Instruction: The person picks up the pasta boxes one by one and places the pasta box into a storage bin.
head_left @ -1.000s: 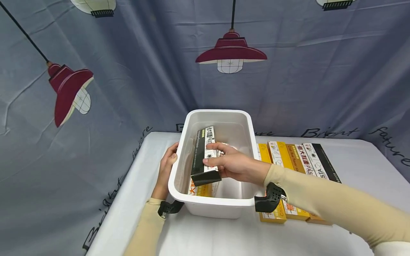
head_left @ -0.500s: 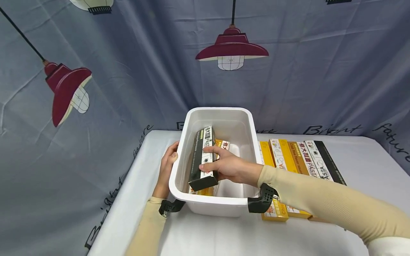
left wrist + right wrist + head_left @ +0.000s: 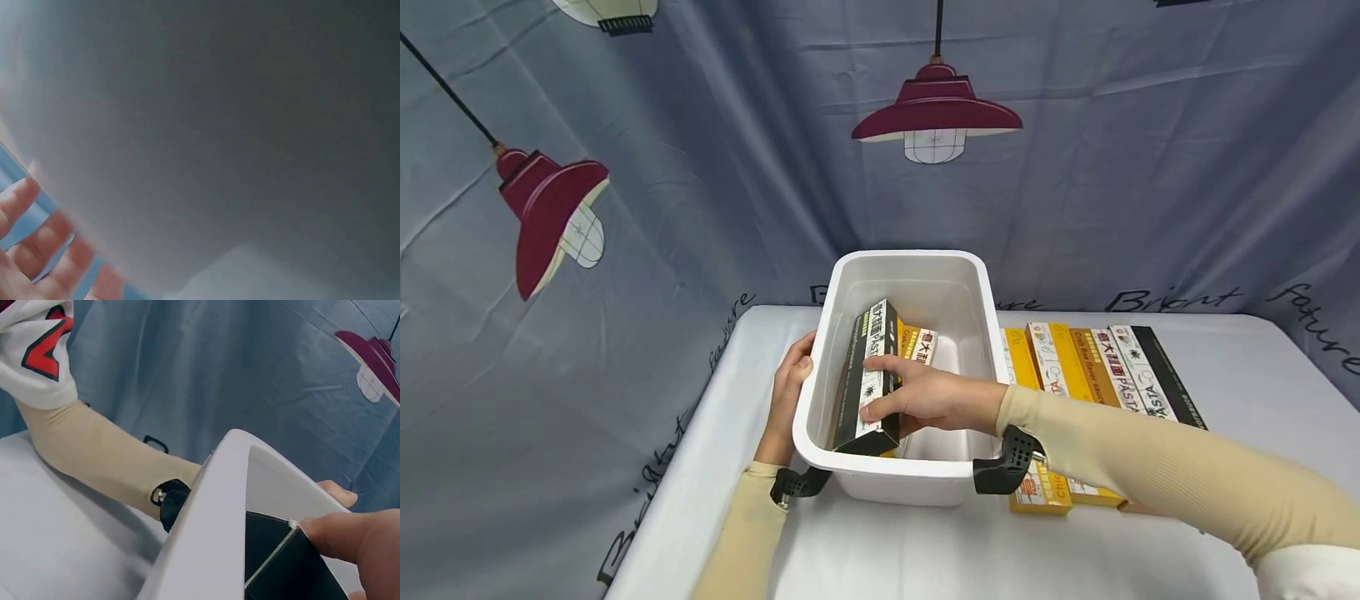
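Near the centre of the frame, the right hand [image 3: 917, 398] pinches a black-and-white pasta box [image 3: 859, 387] between thumb and fingers. The box lies lengthwise inside the white bin [image 3: 887, 467], near its left wall; whether it touches the bottom is hidden. The left hand [image 3: 788, 396] is against the bin's outer left side, fingers extended. A yellow box [image 3: 917, 343] shows inside, just beside the held box. Right of centre, a row of boxes [image 3: 1086, 367] lies on the white surface [image 3: 842, 558]. Behind, 2 dark-red lamps [image 3: 937, 108] decorate the blue-grey curtain [image 3: 752, 167].
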### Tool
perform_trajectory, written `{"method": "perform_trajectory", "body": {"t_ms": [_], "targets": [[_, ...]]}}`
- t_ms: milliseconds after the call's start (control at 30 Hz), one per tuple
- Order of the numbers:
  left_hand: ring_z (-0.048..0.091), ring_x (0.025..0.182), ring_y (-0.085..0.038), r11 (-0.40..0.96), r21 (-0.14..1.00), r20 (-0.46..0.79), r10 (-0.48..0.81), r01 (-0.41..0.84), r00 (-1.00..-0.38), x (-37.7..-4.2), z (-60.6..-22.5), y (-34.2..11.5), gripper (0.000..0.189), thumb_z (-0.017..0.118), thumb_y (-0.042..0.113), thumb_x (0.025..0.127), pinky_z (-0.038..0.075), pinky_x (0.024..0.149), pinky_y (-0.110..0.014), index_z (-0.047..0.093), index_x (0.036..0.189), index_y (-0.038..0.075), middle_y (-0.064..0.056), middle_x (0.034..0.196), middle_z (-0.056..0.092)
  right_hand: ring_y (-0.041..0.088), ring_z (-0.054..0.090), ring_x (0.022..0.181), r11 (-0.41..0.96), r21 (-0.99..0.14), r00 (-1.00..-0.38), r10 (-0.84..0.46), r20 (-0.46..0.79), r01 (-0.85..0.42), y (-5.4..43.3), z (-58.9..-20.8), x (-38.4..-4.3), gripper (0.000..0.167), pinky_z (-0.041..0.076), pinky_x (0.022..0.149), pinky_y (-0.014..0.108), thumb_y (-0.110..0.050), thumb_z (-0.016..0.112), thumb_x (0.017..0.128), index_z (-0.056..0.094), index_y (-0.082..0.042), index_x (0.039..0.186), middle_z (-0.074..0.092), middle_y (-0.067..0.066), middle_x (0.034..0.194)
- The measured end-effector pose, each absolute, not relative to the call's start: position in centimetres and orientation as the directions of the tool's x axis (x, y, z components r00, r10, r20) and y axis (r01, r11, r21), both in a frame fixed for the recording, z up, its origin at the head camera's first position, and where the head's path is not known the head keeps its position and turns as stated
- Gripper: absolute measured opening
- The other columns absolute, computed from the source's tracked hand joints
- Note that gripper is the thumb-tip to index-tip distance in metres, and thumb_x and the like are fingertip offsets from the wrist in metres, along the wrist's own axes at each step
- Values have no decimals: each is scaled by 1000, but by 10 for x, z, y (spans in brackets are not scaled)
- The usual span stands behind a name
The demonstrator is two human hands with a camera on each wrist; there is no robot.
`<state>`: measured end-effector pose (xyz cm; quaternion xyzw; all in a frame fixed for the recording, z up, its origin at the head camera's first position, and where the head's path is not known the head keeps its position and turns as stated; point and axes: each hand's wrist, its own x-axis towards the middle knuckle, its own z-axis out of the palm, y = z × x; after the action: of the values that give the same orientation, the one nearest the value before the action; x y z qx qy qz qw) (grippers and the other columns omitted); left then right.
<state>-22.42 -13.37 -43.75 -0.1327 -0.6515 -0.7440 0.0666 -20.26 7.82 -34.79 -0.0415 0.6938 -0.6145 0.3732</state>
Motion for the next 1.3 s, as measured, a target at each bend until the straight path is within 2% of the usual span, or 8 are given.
{"method": "perform_trajectory", "body": {"t_ms": [100,400,533,767,900,1100,1200,1300], "targets": [[55,123,-12,-151,954,271,75,258,-960,-225,-438,-134,60,39,25,97,48,99,-21,42,151,-2,-7,142,54,16,72,75,279,-878,-705,-524,-478,389,79,-347,-202,85,62,74,36,-4,69,91,23,-13,162,67,16,116],[58,122,-25,-141,956,272,88,259,-958,-225,-441,-133,61,39,29,96,51,95,-24,46,148,-3,-27,143,51,17,68,59,402,-860,-708,-505,-494,313,83,-347,-200,96,63,68,37,-12,70,90,11,-15,165,74,15,96],[59,120,-24,-127,957,272,82,261,-959,-224,-439,-133,60,38,29,97,52,94,-24,46,147,-4,-27,141,53,15,65,60,526,-821,-685,-516,-515,222,83,-346,-199,95,61,65,33,-15,73,89,16,-14,165,71,10,82],[59,119,-20,-115,958,273,74,263,-959,-222,-436,-132,61,37,30,97,52,93,-23,46,147,-4,-29,142,51,15,64,66,589,-800,-642,-571,-512,114,82,-347,-200,96,60,66,31,-17,74,91,12,-14,165,68,8,81],[60,119,-19,-110,960,267,85,257,-960,-222,-434,-132,61,37,29,97,52,93,-23,45,148,-5,-29,142,51,20,66,71,653,-756,-673,-539,-506,45,81,-345,-199,99,60,68,34,-23,77,90,14,-17,165,71,10,92],[60,117,-17,-112,959,270,75,261,-960,-224,-433,-135,59,38,29,98,52,93,-23,47,147,-2,-27,142,53,25,58,131,784,-567,-757,-525,-390,-252,76,-339,-195,95,48,108,42,-41,77,87,27,-16,163,54,11,151],[61,117,-17,-119,959,267,81,256,-960,-223,-435,-135,59,38,29,98,52,94,-24,47,147,-2,-24,141,55,25,54,137,790,-539,-773,-527,-353,-293,78,-336,-194,92,45,113,42,-41,76,87,29,-14,162,54,13,152],[61,116,-16,-122,958,270,84,259,-959,-223,-437,-134,59,38,29,98,53,93,-24,47,147,-4,-19,137,58,23,66,122,776,-557,-799,-521,-301,-297,87,-330,-196,90,50,105,41,-39,75,88,30,-13,161,68,12,134]]}}
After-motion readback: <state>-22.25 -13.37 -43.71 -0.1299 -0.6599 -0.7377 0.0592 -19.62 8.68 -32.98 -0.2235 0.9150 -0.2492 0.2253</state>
